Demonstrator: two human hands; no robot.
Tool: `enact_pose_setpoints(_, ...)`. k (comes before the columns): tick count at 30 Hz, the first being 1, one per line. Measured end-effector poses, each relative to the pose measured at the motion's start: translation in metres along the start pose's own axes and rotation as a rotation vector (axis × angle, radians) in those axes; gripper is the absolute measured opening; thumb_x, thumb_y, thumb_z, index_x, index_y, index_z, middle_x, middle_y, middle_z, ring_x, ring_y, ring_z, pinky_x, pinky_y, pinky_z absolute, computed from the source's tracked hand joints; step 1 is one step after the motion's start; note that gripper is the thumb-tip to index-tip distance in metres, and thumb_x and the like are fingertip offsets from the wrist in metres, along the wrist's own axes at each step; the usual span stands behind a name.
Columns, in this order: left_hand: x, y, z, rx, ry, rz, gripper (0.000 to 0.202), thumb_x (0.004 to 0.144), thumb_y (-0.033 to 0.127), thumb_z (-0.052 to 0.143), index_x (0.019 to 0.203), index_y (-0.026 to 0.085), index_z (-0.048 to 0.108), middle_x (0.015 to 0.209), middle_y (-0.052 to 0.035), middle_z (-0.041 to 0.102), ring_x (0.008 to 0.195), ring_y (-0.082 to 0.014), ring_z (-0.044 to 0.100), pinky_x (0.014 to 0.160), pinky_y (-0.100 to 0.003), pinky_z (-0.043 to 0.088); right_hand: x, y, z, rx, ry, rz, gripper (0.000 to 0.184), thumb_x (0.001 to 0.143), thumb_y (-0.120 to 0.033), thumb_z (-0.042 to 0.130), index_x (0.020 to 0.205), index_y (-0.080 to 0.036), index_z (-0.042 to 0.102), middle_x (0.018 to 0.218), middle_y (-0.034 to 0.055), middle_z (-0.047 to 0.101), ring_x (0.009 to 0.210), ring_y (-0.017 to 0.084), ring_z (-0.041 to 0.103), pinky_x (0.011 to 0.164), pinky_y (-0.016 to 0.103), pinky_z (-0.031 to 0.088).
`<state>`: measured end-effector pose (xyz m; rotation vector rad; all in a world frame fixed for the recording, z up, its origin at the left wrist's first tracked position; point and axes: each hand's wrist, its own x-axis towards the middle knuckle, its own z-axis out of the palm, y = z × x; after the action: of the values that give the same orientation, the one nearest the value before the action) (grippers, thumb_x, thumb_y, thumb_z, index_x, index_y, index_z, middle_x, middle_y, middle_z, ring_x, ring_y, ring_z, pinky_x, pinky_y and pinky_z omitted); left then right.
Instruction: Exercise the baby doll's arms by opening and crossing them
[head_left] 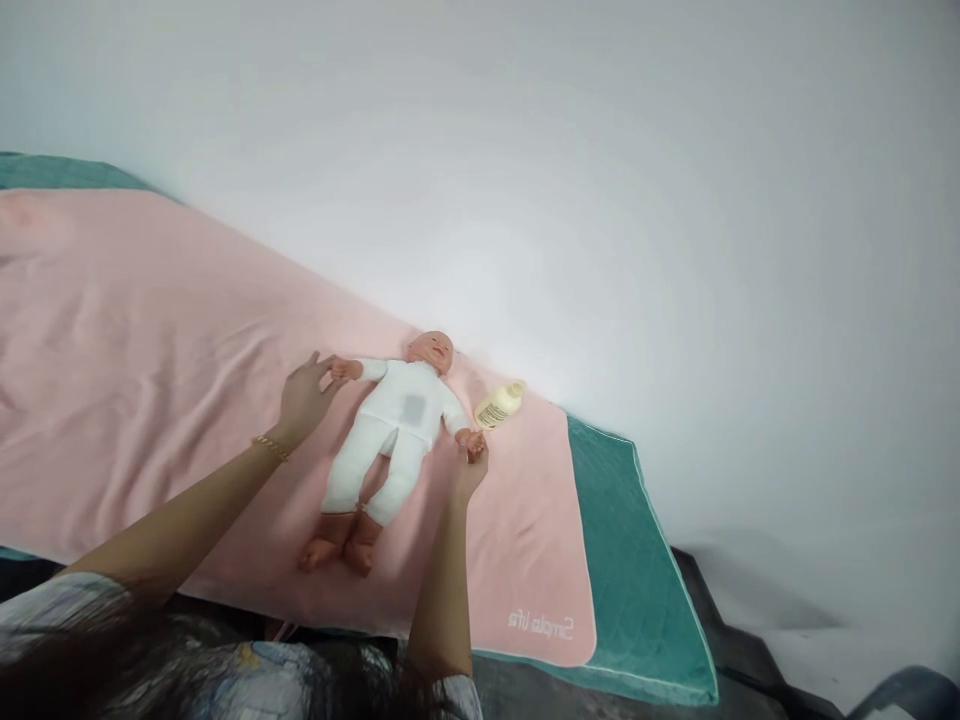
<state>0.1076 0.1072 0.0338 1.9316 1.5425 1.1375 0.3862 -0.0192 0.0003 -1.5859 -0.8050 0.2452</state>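
Note:
A baby doll (390, 430) in a white one-piece suit lies on its back on a pink towel (150, 380), head toward the wall and bare feet toward me. My left hand (304, 400) holds the doll's right hand, with the doll's arm stretched out sideways. My right hand (470, 470) pinches the doll's other hand at the opposite side. A small pale yellow bottle (499, 404) lies on the towel just beyond my right hand.
The pink towel covers a teal mat (637, 580) that shows along the right and near edges. A plain white wall (600, 200) rises right behind the doll's head. Dark floor (750, 660) lies off the mat's right corner.

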Motion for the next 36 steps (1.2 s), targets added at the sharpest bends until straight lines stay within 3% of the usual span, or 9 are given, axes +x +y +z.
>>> enact_pose_setpoints(4,-0.005,0.028,0.025,-0.024,-0.083,0.26,0.042,0.095,0.04,0.046,0.125,0.017,0.064,0.134,-0.0086,0.063,0.14,-0.0275,0.041,0.114,-0.042,0.034,-0.01,-0.028,0.03,0.008,-0.075,-0.054,0.049,0.087,-0.03,0.056,0.133,-0.014,0.055,0.13,0.0121,0.064,0.117,0.02,0.062,0.107,0.04,0.046)
enact_pose_setpoints(8,-0.019,0.047,0.049,-0.005,-0.177,0.38,0.038,0.094,0.029,0.045,0.124,0.02,0.066,0.137,-0.0065,0.06,0.137,-0.0259,0.046,0.113,-0.043,0.034,-0.017,-0.044,0.049,-0.063,-0.172,-0.153,0.043,0.088,-0.025,0.053,0.13,-0.016,0.062,0.131,0.0103,0.065,0.127,0.023,0.057,0.112,0.042,0.041)
enact_pose_setpoints(12,-0.025,0.054,0.06,0.033,-0.229,0.438,0.039,0.093,0.019,0.043,0.123,0.02,0.068,0.139,-0.0063,0.059,0.137,-0.0269,0.045,0.112,-0.046,0.033,-0.023,-0.044,0.057,-0.116,-0.223,-0.214,0.045,0.089,-0.017,0.046,0.132,-0.014,0.061,0.138,0.0106,0.06,0.14,0.022,0.045,0.116,0.042,0.036)
enact_pose_setpoints(22,-0.025,0.056,0.062,0.073,-0.267,0.447,0.039,0.091,0.015,0.045,0.12,0.022,0.069,0.137,-0.0082,0.06,0.136,-0.0288,0.046,0.105,-0.047,0.038,-0.031,-0.039,0.066,-0.167,-0.244,-0.261,0.047,0.091,-0.013,0.039,0.131,-0.018,0.063,0.139,0.0074,0.06,0.142,0.018,0.041,0.12,0.042,0.029)
enact_pose_setpoints(29,-0.022,0.054,0.05,-0.013,-0.218,0.341,0.036,0.094,0.024,0.044,0.122,0.024,0.066,0.137,-0.0043,0.061,0.134,-0.0251,0.049,0.108,-0.043,0.034,-0.031,-0.035,0.058,-0.088,-0.138,-0.187,0.043,0.092,-0.027,0.046,0.132,-0.017,0.06,0.139,0.0097,0.059,0.136,0.02,0.048,0.116,0.04,0.035)
enact_pose_setpoints(33,-0.016,0.034,0.029,-0.062,-0.096,0.107,0.04,0.097,0.038,0.043,0.131,0.022,0.057,0.123,-0.0082,0.069,0.112,-0.0283,0.064,0.101,-0.045,0.042,-0.023,-0.021,0.034,-0.052,0.009,-0.064,0.054,0.094,-0.038,0.043,0.142,-0.012,0.045,0.142,0.0158,0.054,0.13,0.02,0.053,0.11,0.038,0.042)
enact_pose_setpoints(36,-0.014,0.008,0.014,-0.099,0.017,-0.118,0.049,0.097,0.043,0.04,0.137,0.014,0.044,0.122,-0.0161,0.066,0.106,-0.0296,0.065,0.088,-0.042,0.051,-0.013,-0.004,0.01,-0.056,0.132,0.07,0.055,0.095,-0.044,0.04,0.139,-0.011,0.042,0.14,0.0186,0.053,0.128,0.022,0.055,0.104,0.036,0.048)
